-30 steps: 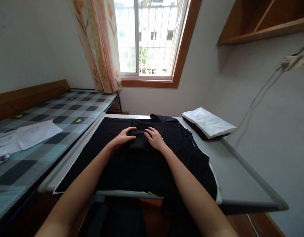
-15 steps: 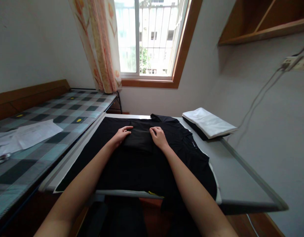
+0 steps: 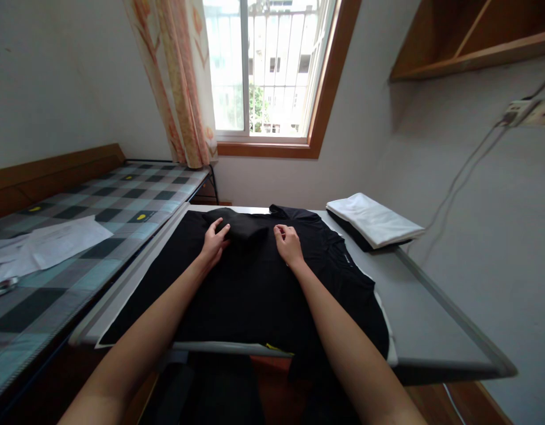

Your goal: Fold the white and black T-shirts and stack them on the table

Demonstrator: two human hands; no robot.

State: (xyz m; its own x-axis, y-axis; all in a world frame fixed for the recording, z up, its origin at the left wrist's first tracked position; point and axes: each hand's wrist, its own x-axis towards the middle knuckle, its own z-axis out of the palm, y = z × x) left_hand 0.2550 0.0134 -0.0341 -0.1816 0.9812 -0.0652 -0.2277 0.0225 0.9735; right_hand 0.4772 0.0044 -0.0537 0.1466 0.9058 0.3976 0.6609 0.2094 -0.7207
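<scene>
A black T-shirt [image 3: 246, 301] lies spread flat on the table, its collar end toward the right. Over its far middle is a smaller dark folded piece [image 3: 243, 225], dull and sheet-like; I cannot tell whether it is fabric or plastic. My left hand [image 3: 214, 241] grips this piece at its near left side, with the thumb and fingers around the edge. The piece is tilted and crumpled. A small gap to its right, my right hand [image 3: 289, 245] hovers over the shirt with curled fingers, and nothing shows in them.
A folded white garment [image 3: 372, 218] rests on a dark one at the table's back right. The grey table [image 3: 436, 319] meets the right wall. On the left stands a bed with a checked mattress [image 3: 99, 200] and papers [image 3: 55, 245]. Cables [image 3: 465, 156] hang from a wall socket.
The dark piece lay flat between both hands; now it is lifted, tilted and shifted away and to the left. My right hand has come off it, moving slightly right.
</scene>
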